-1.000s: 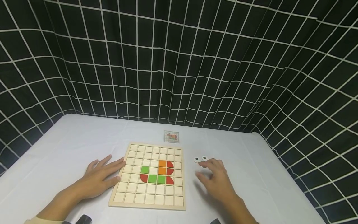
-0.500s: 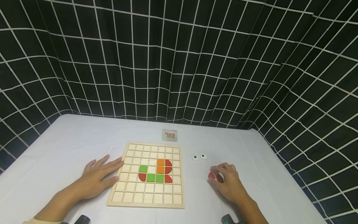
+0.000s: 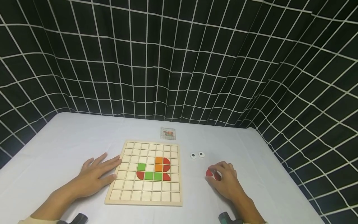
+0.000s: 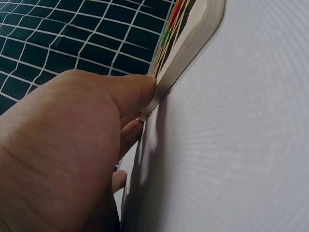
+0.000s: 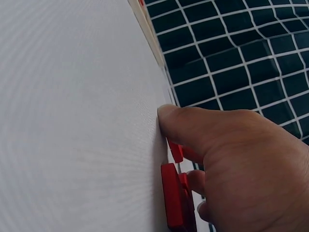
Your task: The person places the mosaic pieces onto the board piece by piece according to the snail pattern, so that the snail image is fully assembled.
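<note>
In the head view, my left hand (image 3: 90, 177) lies spread at the left side of the wooden grid board (image 3: 143, 204), fingertips and thumb touching its edge. The left wrist view shows the thumb (image 4: 137, 89) against the board's rim (image 4: 186, 50). Several tiles sit in the grid, among them orange squares (image 3: 158, 164), green squares (image 3: 149, 175) and red rounded tiles (image 3: 166, 177). Right of the board, my right hand (image 3: 226, 180) pinches a red rounded tile (image 3: 208, 173) between thumb and index finger, low over the table. More red tiles (image 5: 175, 198) lie under that hand, partly hidden.
Two white round eye pieces (image 3: 197, 155) with dark centres lie on the white table (image 3: 232, 143) right of the board. A small pattern card (image 3: 168, 133) lies behind the board. A black curtain (image 3: 179, 62) with white grid lines surrounds the table's back and sides.
My right hand has moved away from the eye pieces, back toward me and to the right, to the red tiles, and has taken hold of one. The left hand keeps its place at the board.
</note>
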Demonstrator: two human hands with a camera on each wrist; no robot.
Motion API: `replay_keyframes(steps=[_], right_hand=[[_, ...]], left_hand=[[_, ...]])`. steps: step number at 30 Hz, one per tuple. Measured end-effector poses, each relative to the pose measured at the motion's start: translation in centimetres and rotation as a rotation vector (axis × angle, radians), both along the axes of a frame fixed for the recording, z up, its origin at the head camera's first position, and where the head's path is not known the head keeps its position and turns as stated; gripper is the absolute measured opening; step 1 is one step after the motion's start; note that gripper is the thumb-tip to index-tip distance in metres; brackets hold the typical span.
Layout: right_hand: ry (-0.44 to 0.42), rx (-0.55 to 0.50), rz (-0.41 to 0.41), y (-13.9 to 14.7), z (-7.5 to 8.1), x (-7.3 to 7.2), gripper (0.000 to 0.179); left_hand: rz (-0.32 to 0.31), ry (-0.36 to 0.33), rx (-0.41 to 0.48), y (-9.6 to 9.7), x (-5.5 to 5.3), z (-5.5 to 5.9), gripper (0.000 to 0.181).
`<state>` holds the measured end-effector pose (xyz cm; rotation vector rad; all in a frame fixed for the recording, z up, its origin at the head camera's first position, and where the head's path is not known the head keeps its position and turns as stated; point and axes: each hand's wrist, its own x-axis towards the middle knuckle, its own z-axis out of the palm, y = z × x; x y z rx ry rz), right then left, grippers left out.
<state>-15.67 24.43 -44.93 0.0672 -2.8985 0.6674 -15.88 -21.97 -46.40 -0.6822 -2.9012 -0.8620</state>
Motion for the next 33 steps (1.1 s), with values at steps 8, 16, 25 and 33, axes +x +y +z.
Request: replay_keyframes(steps=[8, 16, 25, 33], right_hand=[[0.005, 0.019, 0.013, 0.0, 0.1, -0.1, 0.027], [0.074, -0.033, -0.001, 0.1, 0.2, 0.0, 0.03], [0.283, -0.092, 0.081, -0.9, 0.7, 0.0, 0.033], [0.491, -0.158, 0.262, -3.9, 1.4, -0.7, 0.032]], left_hand=[[0.004, 0.005, 0.006, 0.0, 0.0, 0.1, 0.051], [0.011, 0.004, 0.002, 0.0, 0.0, 0.1, 0.052], [0.016, 0.006, -0.001, 0.0, 0.0, 0.0, 0.052], [0.016, 0.0, 0.001, 0.1, 0.1, 0.0, 0.052]])
